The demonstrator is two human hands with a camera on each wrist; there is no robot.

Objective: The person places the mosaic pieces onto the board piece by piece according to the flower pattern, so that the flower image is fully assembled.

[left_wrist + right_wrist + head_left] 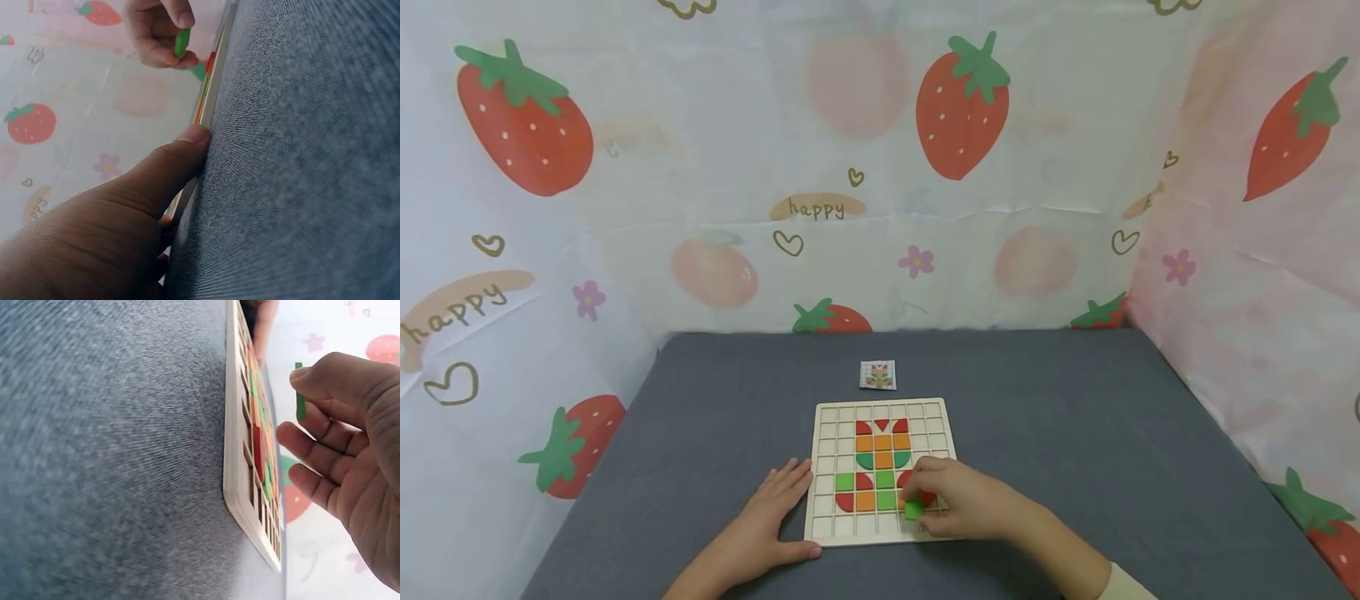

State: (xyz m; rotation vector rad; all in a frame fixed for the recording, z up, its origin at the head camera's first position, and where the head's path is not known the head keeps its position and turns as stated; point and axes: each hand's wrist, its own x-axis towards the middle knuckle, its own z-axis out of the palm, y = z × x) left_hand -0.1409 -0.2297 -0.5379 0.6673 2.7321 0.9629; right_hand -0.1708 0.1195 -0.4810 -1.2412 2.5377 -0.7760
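A pale wooden grid board [823,527] lies flat on the table, with red, orange and green tiles set into its cells. Above its lower part, my right hand [973,502] pinches a green square tile [913,510] between thumb and fingers. The right wrist view shows this tile [300,394] on edge, held clear of the board. Along the board's left side rests my left hand [763,521], fingers stretched out and thumb near the lower left corner. In the left wrist view its thumb [181,147] touches the board's rim. My right hand hides some cells at the lower right.
Beyond the board lies a small card [877,375] printed with a coloured tile pattern on a grid. Dark grey cloth [1037,392] covers the table. White sheets [722,158] with strawberry prints stand at the back and both sides.
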